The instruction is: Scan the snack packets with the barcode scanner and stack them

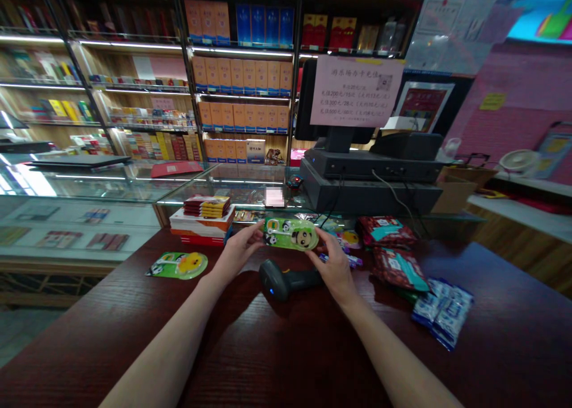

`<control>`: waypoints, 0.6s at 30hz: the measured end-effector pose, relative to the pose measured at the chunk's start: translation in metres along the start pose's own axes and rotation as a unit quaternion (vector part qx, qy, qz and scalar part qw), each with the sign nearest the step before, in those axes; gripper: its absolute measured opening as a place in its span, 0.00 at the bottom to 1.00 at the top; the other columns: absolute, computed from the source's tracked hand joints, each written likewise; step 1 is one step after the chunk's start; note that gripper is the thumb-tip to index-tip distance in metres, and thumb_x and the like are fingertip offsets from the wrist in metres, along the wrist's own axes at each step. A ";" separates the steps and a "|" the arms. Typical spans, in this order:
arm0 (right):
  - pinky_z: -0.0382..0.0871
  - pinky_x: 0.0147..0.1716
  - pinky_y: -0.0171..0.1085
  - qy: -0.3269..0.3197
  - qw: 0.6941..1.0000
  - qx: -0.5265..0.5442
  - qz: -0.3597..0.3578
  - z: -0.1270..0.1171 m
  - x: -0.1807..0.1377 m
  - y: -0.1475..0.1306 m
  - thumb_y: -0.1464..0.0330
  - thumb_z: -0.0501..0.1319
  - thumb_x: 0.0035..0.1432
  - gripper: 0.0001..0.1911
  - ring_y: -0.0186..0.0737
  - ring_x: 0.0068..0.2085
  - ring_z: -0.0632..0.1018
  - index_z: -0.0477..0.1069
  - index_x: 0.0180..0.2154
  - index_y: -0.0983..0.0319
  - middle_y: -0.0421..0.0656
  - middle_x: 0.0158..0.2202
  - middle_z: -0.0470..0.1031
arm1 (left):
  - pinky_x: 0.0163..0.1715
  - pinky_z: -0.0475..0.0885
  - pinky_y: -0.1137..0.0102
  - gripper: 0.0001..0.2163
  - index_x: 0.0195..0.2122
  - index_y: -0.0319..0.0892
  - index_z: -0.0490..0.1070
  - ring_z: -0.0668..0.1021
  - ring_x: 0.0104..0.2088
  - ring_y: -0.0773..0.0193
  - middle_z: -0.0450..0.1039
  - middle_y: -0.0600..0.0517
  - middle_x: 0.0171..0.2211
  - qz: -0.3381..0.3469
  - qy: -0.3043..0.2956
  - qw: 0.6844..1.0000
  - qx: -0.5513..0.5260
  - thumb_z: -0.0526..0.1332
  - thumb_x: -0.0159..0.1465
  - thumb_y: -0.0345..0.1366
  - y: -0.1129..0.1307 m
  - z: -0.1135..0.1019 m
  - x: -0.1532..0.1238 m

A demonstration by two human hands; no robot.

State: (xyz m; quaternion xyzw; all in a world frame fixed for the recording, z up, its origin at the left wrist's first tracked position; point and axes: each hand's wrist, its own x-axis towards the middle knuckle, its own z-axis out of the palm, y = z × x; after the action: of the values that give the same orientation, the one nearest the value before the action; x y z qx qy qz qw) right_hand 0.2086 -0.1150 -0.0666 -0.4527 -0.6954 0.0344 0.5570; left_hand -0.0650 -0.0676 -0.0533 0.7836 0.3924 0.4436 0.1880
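Between my two hands, a green blister pack with panda pictures (289,234) is held up above the dark wooden counter. My left hand (243,244) closes on its left end, and my right hand (333,264) grips the right end, fingers behind it. Below the pack lies a black barcode scanner (279,280) with a small blue light; its handle runs toward my right hand and is partly hidden there. A similar green pack with a yellow figure (181,265) rests on the counter to the left.
Red-brown snack bags (397,268) and blue-white packets (443,312) lie on the right. Stacked boxes with small packets on top (203,217) stand at back left. Behind are a glass display case (214,178) and a checkout monitor bearing a pink paper sign (355,92).
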 end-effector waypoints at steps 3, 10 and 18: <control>0.75 0.48 0.48 0.001 0.999 -0.040 -0.028 0.001 0.001 0.000 0.67 0.62 0.62 0.25 0.50 0.52 0.75 0.65 0.60 0.58 0.50 0.53 0.73 | 0.49 0.75 0.64 0.31 0.68 0.49 0.55 0.77 0.43 0.63 0.72 0.51 0.45 0.017 -0.022 0.999 0.036 0.60 0.64 0.31 -0.002 -0.001 0.001; 0.72 0.54 0.52 -0.011 0.995 -0.074 -0.061 0.006 0.002 -0.004 0.67 0.62 0.63 0.27 0.51 0.54 0.73 0.62 0.63 0.57 0.50 0.53 0.72 | 0.54 0.69 0.60 0.42 0.72 0.51 0.42 0.73 0.48 0.57 0.69 0.50 0.44 0.037 -0.022 0.981 0.187 0.66 0.61 0.34 0.017 -0.008 0.003; 0.69 0.58 0.53 -0.039 0.993 -0.082 -0.077 0.013 0.009 -0.023 0.69 0.60 0.63 0.27 0.51 0.56 0.73 0.61 0.63 0.56 0.50 0.53 0.72 | 0.53 0.68 0.64 0.41 0.71 0.50 0.46 0.73 0.52 0.54 0.71 0.47 0.50 0.004 -0.030 0.936 0.351 0.68 0.61 0.38 0.036 -0.024 0.002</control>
State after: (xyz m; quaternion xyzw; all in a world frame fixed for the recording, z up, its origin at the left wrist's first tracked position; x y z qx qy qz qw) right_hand 0.1849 -0.1169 -0.0516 -0.4400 -0.7500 -0.0478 0.4917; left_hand -0.0685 -0.0897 -0.0156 0.8140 0.5144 0.2547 -0.0891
